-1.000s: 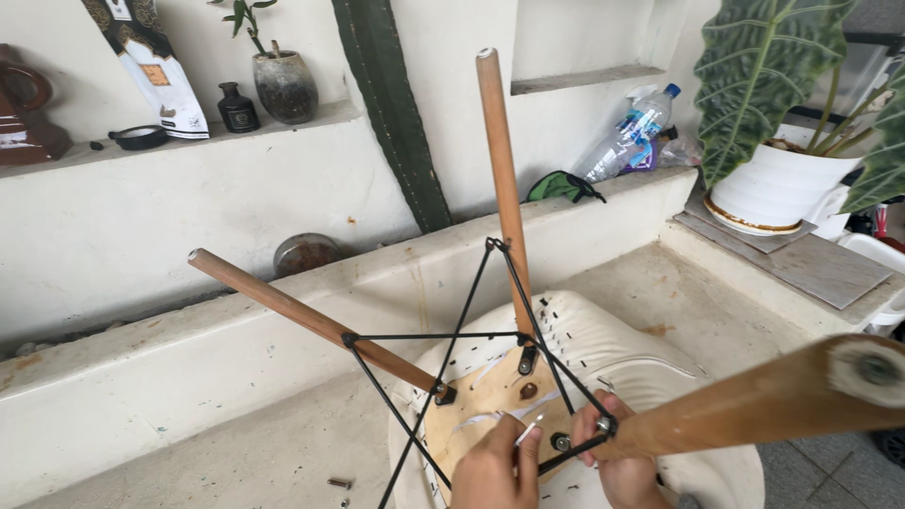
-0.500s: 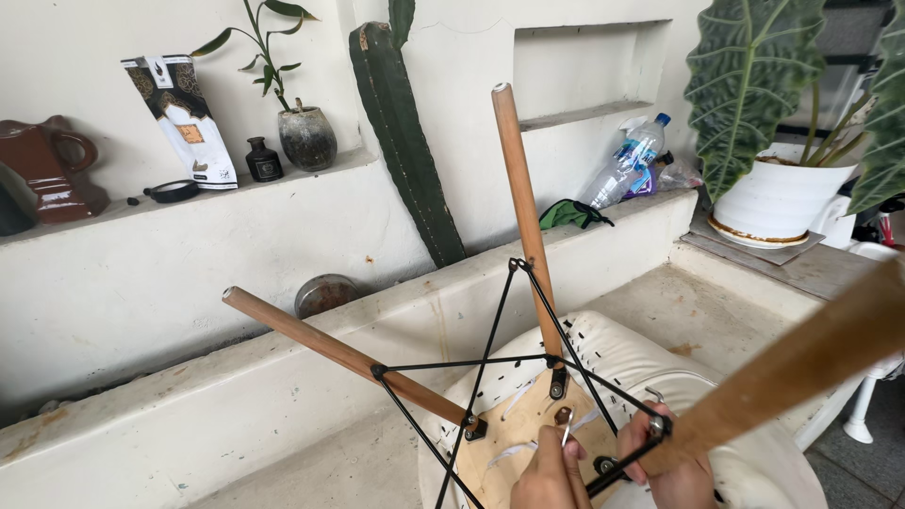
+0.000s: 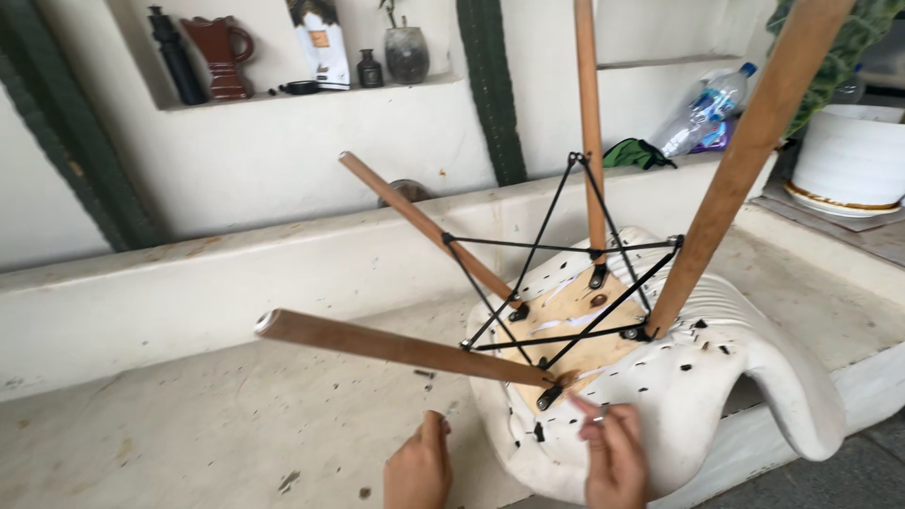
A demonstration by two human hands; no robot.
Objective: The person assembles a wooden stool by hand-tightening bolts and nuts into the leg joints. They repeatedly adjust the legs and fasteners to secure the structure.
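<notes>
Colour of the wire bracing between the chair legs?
Black, on the thin metal wire bracing; clearest in the head view.

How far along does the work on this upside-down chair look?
All four wooden legs already stand in their black brackets on the overturned white chair shell, tied together by the black wire bracing. In hand: the right hand pinches a small metal piece near the closest bracket; the left hand hovers over the ledge. What's left seems to be that bracket's fastening and turning the chair upright.
</notes>
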